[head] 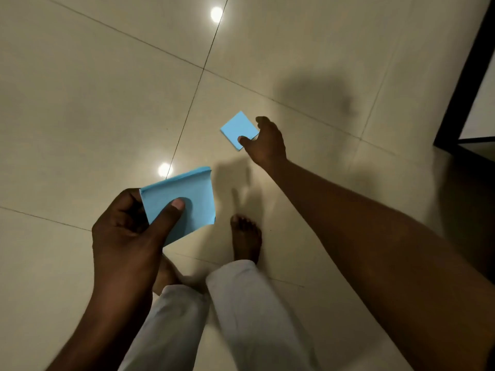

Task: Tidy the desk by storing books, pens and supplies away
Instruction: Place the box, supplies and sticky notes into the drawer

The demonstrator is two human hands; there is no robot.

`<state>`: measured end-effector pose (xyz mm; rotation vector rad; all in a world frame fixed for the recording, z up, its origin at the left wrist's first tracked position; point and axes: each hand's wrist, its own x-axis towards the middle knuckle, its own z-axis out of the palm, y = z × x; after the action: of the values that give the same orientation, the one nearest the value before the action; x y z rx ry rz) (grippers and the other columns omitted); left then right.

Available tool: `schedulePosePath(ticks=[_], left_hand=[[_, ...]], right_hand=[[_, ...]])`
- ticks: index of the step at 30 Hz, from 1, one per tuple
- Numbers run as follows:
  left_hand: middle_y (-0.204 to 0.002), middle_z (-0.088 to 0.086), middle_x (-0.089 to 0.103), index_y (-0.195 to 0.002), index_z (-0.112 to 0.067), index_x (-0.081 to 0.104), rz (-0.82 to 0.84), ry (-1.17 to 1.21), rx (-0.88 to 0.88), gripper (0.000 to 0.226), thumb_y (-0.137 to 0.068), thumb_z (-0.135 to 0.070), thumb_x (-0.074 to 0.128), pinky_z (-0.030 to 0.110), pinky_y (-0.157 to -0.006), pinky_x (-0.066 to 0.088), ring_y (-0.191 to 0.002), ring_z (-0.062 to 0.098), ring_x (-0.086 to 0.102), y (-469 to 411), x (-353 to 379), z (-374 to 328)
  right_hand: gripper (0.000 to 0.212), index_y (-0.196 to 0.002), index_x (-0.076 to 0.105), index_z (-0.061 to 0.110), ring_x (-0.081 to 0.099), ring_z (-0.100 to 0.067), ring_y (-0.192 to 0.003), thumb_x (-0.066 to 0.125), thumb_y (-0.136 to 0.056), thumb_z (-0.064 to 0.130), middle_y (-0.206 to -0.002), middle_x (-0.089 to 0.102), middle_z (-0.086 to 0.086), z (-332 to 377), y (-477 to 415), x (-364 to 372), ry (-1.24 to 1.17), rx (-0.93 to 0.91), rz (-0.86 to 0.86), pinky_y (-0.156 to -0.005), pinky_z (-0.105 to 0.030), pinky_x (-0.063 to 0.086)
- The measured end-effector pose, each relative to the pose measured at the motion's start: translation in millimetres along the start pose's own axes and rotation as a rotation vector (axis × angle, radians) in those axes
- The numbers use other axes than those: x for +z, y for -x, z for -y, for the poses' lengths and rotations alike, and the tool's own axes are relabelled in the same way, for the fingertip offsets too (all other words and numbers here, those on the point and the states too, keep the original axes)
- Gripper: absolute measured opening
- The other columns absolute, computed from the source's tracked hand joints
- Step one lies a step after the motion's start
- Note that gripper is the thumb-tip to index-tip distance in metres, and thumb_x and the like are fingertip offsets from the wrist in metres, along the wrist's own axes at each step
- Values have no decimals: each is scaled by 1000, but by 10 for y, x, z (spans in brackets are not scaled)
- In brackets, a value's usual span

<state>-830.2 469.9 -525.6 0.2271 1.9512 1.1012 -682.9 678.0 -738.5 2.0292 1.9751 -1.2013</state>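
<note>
Sitting in right hand's (265,146) pinch: small blue pad (236,128)

stack (187,191) in L hand (126,234), note (237,128) ahead-R

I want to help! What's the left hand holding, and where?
The left hand pinches a blue note pad by its near left edge, thumb on top.

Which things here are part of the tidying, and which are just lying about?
Job: larger blue notepad, gripped by left hand; smaller blue notepad, pinched by right hand.
Just there: tiled floor; dark door frame.
</note>
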Motion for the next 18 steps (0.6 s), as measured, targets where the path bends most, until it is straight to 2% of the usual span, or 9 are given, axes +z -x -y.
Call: schedulePosePath(ticks=[2, 7, 9, 12, 16, 18], left_hand=[[-90, -4, 75, -92, -27, 70, 25, -32, 4, 13, -85, -19, 78, 16, -65, 55, -79, 5, 70, -192, 54, 148], [-92, -7, 75, -91, -35, 70, 32, -102, 3, 14, -79, -34, 77, 22, -69, 56, -83, 8, 70, -609, 79, 472], [-93, -6, 74, -93, -36, 70, 31, -111, -7, 21, -74, -42, 76, 17, -64, 53, -82, 8, 69, -729, 82, 555], [-94, -2, 75, -95, -31, 71, 31, -120, -30, 28, -71, -42, 76, 15, -62, 51, -81, 9, 69, -835, 97, 627], [-96, -1, 76, -94, -30, 72, 30, -117, -53, 24, -72, -36, 77, 36, -80, 56, -91, 19, 72, -853, 146, 594], [-94, -2, 76, -91, -30, 72, 25, -124, -52, 19, -73, -34, 78, 39, -81, 55, -90, 19, 72, -833, 172, 509]], right_hand=[[75, -148, 42, 13, 51, -26, -132, 76, -87, 41, -142, 52, -8, -172, -260, 200, 65, 32, 33, -100, -35, 44], [78, -140, 43, 10, 54, -28, -128, 82, -81, 45, -138, 51, -8, -408, -769, 695, 162, 117, 26, -96, -41, 50], [78, -136, 44, 12, 52, -28, -126, 83, -78, 47, -136, 50, -8, -427, -918, 857, 223, 116, 5, -89, -41, 51], [80, -134, 43, 15, 49, -27, -122, 86, -74, 45, -132, 48, -7, -448, -1060, 1041, 372, 85, -46, -78, -39, 47], [78, -129, 46, 15, 49, -27, -120, 88, -70, 42, -128, 49, -7, -446, -1180, 1088, 436, 150, -54, -82, -38, 48], [64, -127, 52, 17, 47, -29, -122, 84, -75, 35, -129, 47, -8, -466, -1183, 1048, 449, 155, -32, -87, -39, 49]])
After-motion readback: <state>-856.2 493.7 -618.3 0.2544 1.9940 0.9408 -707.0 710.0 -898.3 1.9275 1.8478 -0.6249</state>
